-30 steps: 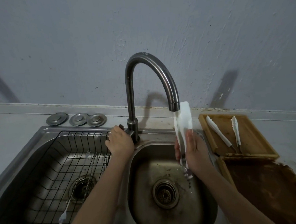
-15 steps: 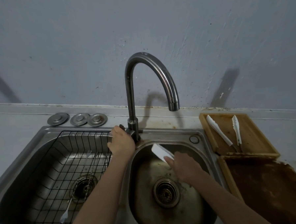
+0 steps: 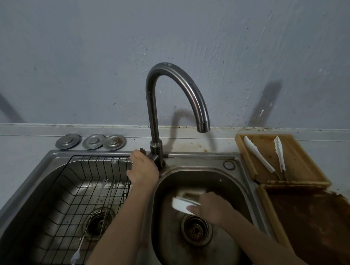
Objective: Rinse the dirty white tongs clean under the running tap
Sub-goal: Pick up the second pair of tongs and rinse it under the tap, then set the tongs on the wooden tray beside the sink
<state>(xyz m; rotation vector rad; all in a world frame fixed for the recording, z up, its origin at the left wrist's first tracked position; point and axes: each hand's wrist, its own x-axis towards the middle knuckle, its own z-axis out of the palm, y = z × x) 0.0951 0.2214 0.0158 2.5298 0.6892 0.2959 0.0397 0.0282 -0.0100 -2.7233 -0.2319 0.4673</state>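
My right hand (image 3: 212,208) grips a pair of white tongs (image 3: 183,205) low inside the right sink basin (image 3: 229,182). The tongs lie nearly flat, their broad end pointing left, just above the drain (image 3: 196,230). My left hand (image 3: 142,171) is closed around the tap handle (image 3: 143,150) at the base of the curved steel tap (image 3: 203,126). No stream shows below the spout. A second pair of white tongs (image 3: 259,159) lies spread open on a wooden tray (image 3: 301,160) to the right.
The left basin holds a black wire rack (image 3: 71,190) with a fork (image 3: 78,253) in it. Three metal discs (image 3: 93,141) sit on the counter behind it. A stained wooden tray (image 3: 316,222) lies at the front right, close to the sink rim.
My right hand has brought the tongs down from under the spout into the basin and laid them flat. The water stream seen earlier is gone. My left hand stays on the handle.
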